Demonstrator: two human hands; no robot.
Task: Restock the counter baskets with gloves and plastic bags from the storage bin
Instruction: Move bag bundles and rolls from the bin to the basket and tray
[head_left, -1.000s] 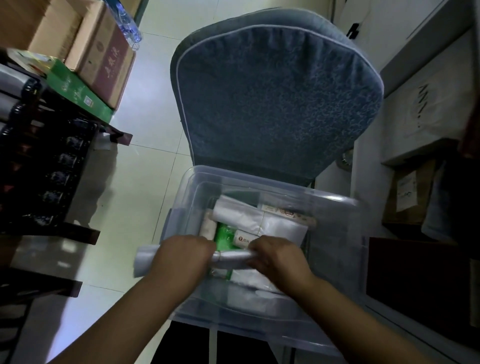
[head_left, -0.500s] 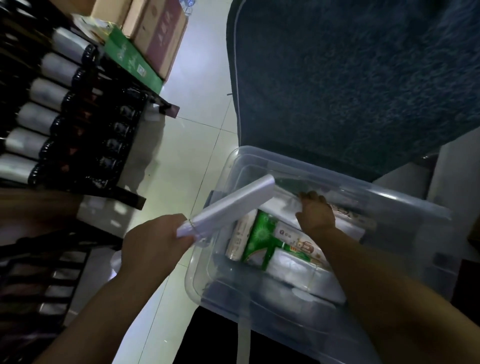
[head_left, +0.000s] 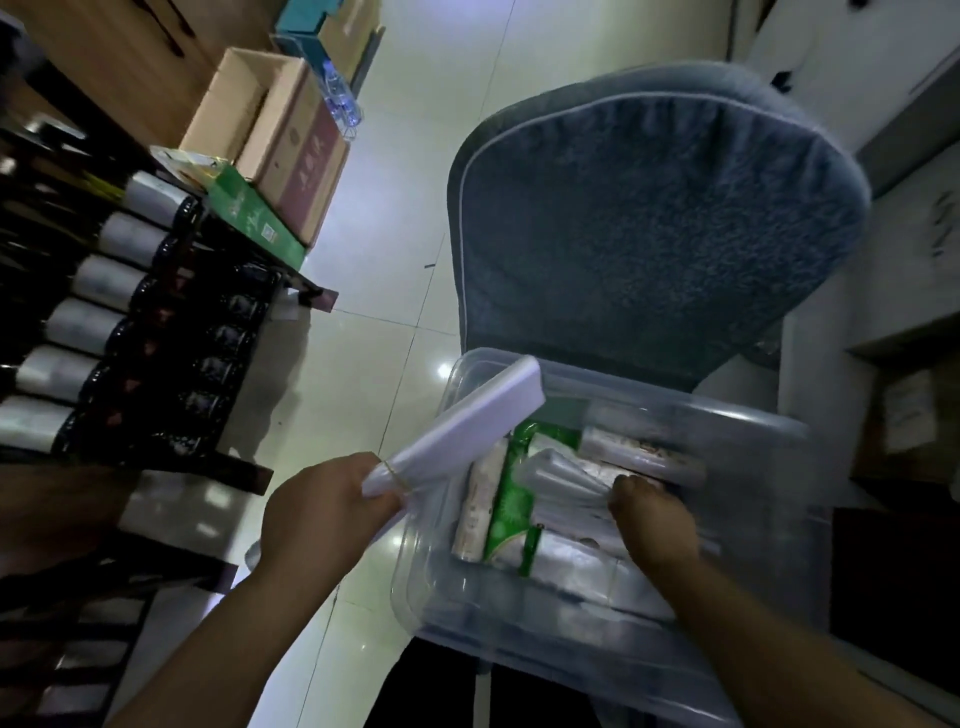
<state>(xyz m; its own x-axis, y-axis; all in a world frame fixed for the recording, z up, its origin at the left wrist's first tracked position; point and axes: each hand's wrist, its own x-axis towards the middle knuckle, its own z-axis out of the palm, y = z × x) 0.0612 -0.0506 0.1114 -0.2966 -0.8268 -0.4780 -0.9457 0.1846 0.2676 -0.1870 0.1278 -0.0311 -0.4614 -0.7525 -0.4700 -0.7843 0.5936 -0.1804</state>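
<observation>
A clear plastic storage bin (head_left: 774, 670) rests on a blue-grey chair. My left hand (head_left: 324, 512) grips one end of a white bundle of plastic bags (head_left: 467, 421) bound by a rubber band, held over the bin's left rim and pointing up to the right. Inside the bin, my right hand (head_left: 652, 519) is closed on a second clear bundle of plastic bags (head_left: 566, 480). A green-and-white pack (head_left: 511, 512) and a beige roll (head_left: 480, 501) lie beside it in the bin. No counter baskets are in view.
The chair's padded back (head_left: 649, 218) rises behind the bin. On the left is a dark rack of wine bottles (head_left: 104, 291), with cardboard boxes (head_left: 280, 140) and a green box (head_left: 249, 213) on top. Pale tiled floor (head_left: 363, 364) runs between rack and chair.
The left hand let the bundle swing from level across the bin to its left rim. The right hand let go of it, reached deeper and closed on another bundle.
</observation>
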